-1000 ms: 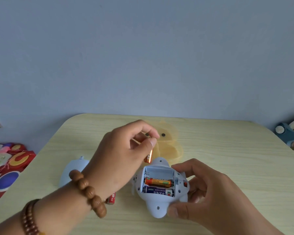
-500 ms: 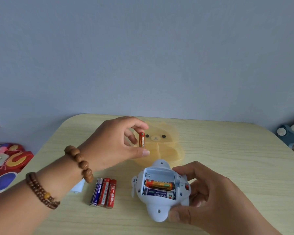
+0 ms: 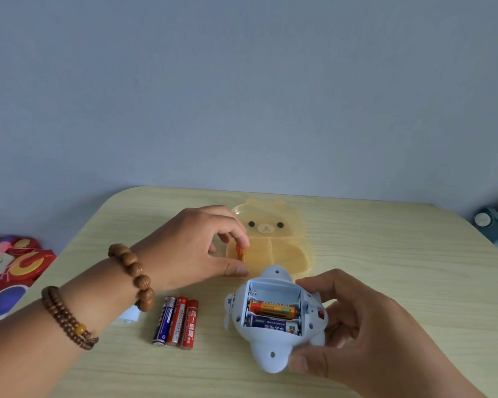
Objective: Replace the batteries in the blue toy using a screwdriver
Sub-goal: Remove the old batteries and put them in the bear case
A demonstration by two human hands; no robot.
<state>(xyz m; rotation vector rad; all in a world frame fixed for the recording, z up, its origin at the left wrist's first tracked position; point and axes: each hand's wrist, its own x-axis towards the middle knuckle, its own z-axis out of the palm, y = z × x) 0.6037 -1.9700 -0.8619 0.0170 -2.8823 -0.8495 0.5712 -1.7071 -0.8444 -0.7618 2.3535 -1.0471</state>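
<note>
Low and right of centre on the wooden table, our right hand grips the blue toy, compartment open, two batteries inside. Centre frame, our left hand pinches an orange battery over the yellow bear box.

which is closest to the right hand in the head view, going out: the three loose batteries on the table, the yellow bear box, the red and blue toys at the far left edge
From the right hand, which holds the blue toy:
1. yellow bear box, just beyond the toy, toward the wall.
2. three loose batteries, left of the toy, on the table.
3. red and blue toys, off the table at the far left edge.
</note>
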